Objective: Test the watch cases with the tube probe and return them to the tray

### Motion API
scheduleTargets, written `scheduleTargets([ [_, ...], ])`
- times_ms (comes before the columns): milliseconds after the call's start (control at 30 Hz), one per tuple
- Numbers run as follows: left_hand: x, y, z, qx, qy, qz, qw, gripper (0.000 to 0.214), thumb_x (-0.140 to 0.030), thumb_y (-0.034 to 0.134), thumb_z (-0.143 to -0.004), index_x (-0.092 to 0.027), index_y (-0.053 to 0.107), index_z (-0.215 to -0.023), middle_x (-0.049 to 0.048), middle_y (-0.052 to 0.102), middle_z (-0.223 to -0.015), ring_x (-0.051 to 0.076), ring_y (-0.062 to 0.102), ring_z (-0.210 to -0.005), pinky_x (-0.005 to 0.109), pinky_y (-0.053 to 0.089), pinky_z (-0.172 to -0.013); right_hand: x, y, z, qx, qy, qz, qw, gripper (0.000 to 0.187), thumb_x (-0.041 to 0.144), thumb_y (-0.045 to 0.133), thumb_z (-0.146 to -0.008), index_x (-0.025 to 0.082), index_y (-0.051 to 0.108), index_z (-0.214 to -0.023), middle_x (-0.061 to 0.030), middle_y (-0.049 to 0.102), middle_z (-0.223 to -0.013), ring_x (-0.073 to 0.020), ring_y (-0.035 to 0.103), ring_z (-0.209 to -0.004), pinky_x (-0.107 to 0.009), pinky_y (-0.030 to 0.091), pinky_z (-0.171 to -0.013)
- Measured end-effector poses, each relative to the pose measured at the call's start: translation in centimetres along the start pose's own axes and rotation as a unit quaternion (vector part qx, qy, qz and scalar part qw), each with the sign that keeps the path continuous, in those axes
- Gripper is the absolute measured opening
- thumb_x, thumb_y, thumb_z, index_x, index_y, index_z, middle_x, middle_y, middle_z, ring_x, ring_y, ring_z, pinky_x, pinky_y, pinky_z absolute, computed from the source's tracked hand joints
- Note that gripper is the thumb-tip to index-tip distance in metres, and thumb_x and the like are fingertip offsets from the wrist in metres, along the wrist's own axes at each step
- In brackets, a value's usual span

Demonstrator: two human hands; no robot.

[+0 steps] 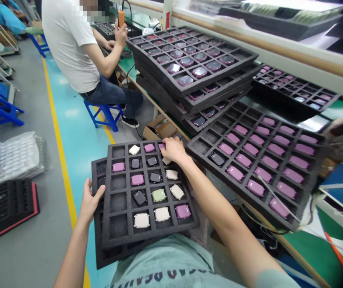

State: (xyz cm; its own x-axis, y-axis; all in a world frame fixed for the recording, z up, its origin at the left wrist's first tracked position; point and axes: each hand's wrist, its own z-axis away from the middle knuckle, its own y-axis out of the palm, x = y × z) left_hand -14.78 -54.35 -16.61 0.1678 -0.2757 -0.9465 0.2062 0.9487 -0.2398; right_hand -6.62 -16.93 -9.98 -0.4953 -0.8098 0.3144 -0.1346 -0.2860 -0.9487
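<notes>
On my lap lie two stacked black foam trays (120, 228). The top one holds several small square casings in white, purple, black and pale green, such as a white one (141, 220). My left hand (90, 202) grips the left edge of the trays, thumb on top. My right hand (174, 150) rests at the top tray's far right corner with fingers curled over a purple casing (161, 146); whether it pinches that piece is hidden.
A large foam tray (203, 146) of purple casings juts off the workbench at right, beside a tall stack of trays (159, 86). A seated person (72, 48) works ahead on a blue stool (107, 114). More trays (6, 204) lie on the floor at left.
</notes>
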Motion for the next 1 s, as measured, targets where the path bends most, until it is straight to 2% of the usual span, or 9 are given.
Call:
scheduleTargets([
  [100,-1.0,-0.1,-0.9,-0.026,0.081,-0.09,0.992,0.119,-0.063,0.087,-0.07,-0.019,0.031,-0.165,0.0253,0.029,-0.174,0.043,0.036,-0.157,0.061,0.032,-0.128,-0.1,-0.5,-1.2,0.035,0.018,-0.005,0.999,0.027,0.028,0.063,-0.092,0.014,0.075,-0.111,-0.0217,0.071,-0.128,-0.0406,0.058,-0.126,-0.051,0.047,-0.105],
  [267,-3.8,1.4,-1.2,-0.054,0.268,-0.237,0.932,0.083,-0.054,0.076,-0.084,-0.018,0.05,-0.154,0.0227,0.047,-0.164,0.04,0.043,-0.154,0.059,0.034,-0.128,-0.9,-0.8,-2.0,0.047,0.025,-0.067,0.996,0.017,0.025,0.076,-0.081,0.018,0.074,-0.097,-0.0159,0.075,-0.113,-0.0356,0.063,-0.119,-0.045,0.049,-0.101],
  [367,-5.1,3.1,-0.9,-0.021,0.345,-0.277,0.897,0.06,-0.047,0.071,-0.09,-0.018,0.062,-0.142,0.0205,0.054,-0.158,0.039,0.047,-0.152,0.06,0.037,-0.127,-1.1,-0.4,-1.4,0.011,0.018,-0.145,0.989,0.02,0.019,0.075,-0.079,0.018,0.071,-0.099,-0.0139,0.076,-0.103,-0.0333,0.065,-0.112,-0.044,0.049,-0.101],
  [500,-6.3,5.7,-0.2,0.029,0.417,-0.274,0.866,0.039,-0.037,0.069,-0.093,-0.017,0.072,-0.126,0.0183,0.067,-0.144,0.038,0.056,-0.143,0.061,0.044,-0.121,-0.3,0.8,0.7,-0.087,-0.004,-0.286,0.954,0.022,0.026,0.058,-0.092,0.019,0.064,-0.113,-0.0155,0.072,-0.12,-0.0306,0.062,-0.119,-0.047,0.047,-0.108],
  [667,-8.8,9.2,2.5,0.091,0.448,-0.161,0.875,0.018,-0.025,0.065,-0.097,-0.018,0.076,-0.109,0.0105,0.079,-0.11,0.023,0.077,-0.095,0.036,0.065,-0.083,1.9,2.5,6.0,-0.064,-0.063,-0.482,0.871,0.037,0.057,0.051,-0.099,0.024,0.058,-0.114,-0.0065,0.072,-0.097,-0.0207,0.066,-0.079,-0.035,0.058,-0.073],
  [733,-9.7,10.6,3.8,0.113,0.466,-0.114,0.87,0.023,-0.026,0.069,-0.096,-0.017,0.076,-0.116,0.0113,0.08,-0.113,0.022,0.078,-0.096,0.033,0.066,-0.078,2.8,2.8,8.3,-0.001,-0.074,-0.604,0.794,0.039,0.062,0.064,-0.094,0.027,0.058,-0.108,-0.002,0.069,-0.088,-0.0172,0.063,-0.07,-0.031,0.056,-0.067],
  [833,-10.6,12.1,5.5,0.136,0.503,-0.072,0.85,0.029,-0.027,0.074,-0.095,-0.018,0.076,-0.122,0.0123,0.081,-0.12,0.025,0.078,-0.108,0.036,0.066,-0.091,3.6,3.0,10.9,0.078,-0.071,-0.737,0.668,0.039,0.055,0.083,-0.085,0.028,0.059,-0.102,0.0014,0.067,-0.089,-0.0142,0.063,-0.073,-0.028,0.057,-0.07],
  [900,-10.8,12.5,6.2,0.137,0.517,-0.065,0.842,0.025,-0.024,0.072,-0.097,-0.019,0.077,-0.121,0.0106,0.082,-0.116,0.022,0.08,-0.103,0.035,0.065,-0.094,3.9,2.9,11.9,0.072,-0.076,-0.732,0.673,0.036,0.052,0.083,-0.086,0.027,0.061,-0.099,0.0011,0.067,-0.091,-0.0147,0.064,-0.078,-0.028,0.058,-0.073],
  [1000,-10.9,12.6,6.6,0.12,0.548,-0.108,0.821,0.022,-0.019,0.066,-0.1,-0.018,0.075,-0.119,0.0088,0.084,-0.109,0.019,0.082,-0.094,0.028,0.066,-0.085,3.5,2.0,12.5,-0.057,-0.107,-0.631,0.766,0.024,0.042,0.079,-0.091,0.026,0.066,-0.103,-0.0019,0.067,-0.096,-0.0169,0.064,-0.085,-0.031,0.057,-0.077],
])
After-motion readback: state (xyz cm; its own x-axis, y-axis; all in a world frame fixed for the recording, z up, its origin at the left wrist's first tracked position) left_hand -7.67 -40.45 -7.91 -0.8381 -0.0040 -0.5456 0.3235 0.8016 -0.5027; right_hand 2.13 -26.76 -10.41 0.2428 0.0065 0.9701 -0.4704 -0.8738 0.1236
